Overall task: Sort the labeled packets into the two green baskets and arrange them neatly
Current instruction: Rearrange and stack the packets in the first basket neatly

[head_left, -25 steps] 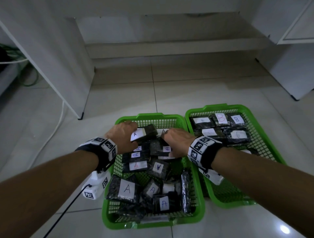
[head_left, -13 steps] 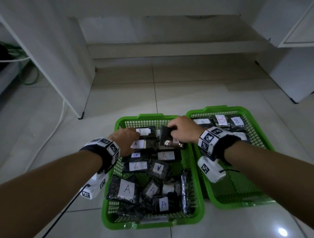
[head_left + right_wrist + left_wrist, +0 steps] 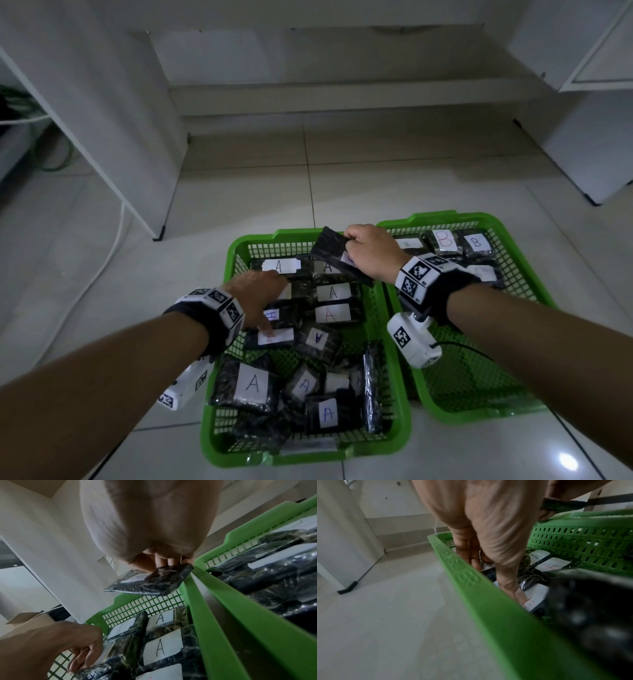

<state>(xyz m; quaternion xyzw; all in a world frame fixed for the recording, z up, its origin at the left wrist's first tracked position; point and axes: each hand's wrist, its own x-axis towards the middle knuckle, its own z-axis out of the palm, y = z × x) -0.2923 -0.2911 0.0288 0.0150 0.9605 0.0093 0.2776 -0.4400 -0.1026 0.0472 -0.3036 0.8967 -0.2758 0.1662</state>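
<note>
Two green baskets stand side by side on the floor. The left basket (image 3: pixel 308 457) holds several dark packets labelled A (image 3: pixel 332 293), in rows at the far end and jumbled near me. At the far end of the right basket (image 3: pixel 442 219) lie packets labelled B (image 3: pixel 445 241). My right hand (image 3: pixel 347 240) pinches a dark packet (image 3: pixel 330 250) (image 3: pixel 161 582) in the air over the left basket's far right corner; its label is mostly hidden. My left hand (image 3: pixel 263 301) (image 3: pixel 488 555) reaches into the left basket with fingers down, the thumb touching a red-lettered A label (image 3: pixel 536 599).
A white cabinet panel (image 3: pixel 113 137) stands at the left with a white cable (image 3: pixel 102 260) on the tiled floor beside it. A low step (image 3: pixel 342 92) runs across the back. Another white cabinet (image 3: pixel 589 147) is at the right. A cardboard box (image 3: pixel 29 619) shows in the right wrist view.
My right hand picked a dark packet out of the left basket and raised it toward the far right corner. My left hand slid back toward me over the A packets.
</note>
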